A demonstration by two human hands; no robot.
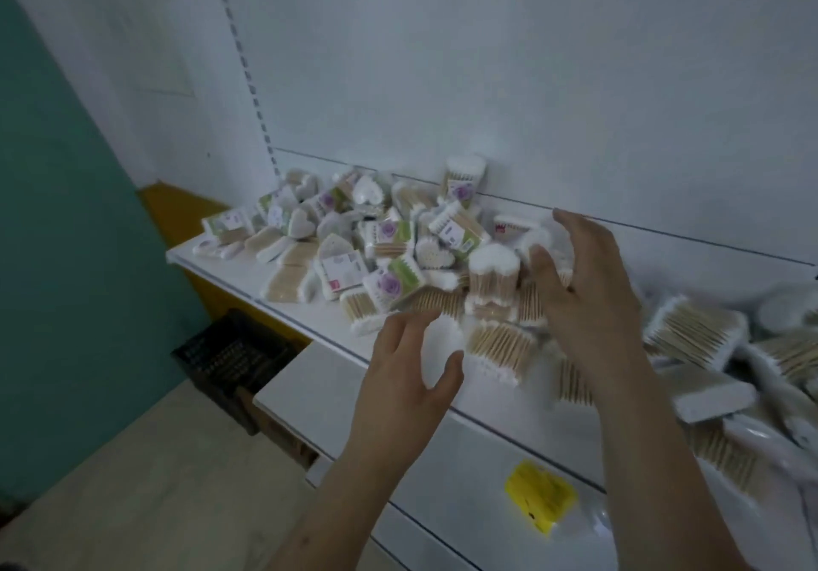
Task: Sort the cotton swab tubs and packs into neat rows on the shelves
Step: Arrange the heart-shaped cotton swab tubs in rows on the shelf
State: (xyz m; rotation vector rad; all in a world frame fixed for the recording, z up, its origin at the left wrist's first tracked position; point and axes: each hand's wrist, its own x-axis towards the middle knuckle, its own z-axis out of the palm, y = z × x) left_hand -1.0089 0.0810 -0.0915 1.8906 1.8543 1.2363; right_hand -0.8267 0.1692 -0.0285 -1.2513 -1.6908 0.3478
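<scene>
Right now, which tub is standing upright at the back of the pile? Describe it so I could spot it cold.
Find the white shelf heaped with swab packs, then follow the back panel. The upright tub stands against it, taller than the packs around it, heart-shaped top, purple flower label; its neighbours lie flat or tipped.

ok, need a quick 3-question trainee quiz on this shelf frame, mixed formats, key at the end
1. True or false: the cotton swab packs already stand in neat rows on the shelf.
2. Multiple choice: what sits on the floor below the shelf's left end? A) a dark crate B) a red bucket C) a ladder
3. Fill in: the tag on the lower shelf front, near the right forearm, is coloured ____.

Key
1. False: they lie in a jumbled heap, with the left hand and right hand spread open at it.
2. A, the dark crate.
3. Yellow, the yellow tag.
</scene>
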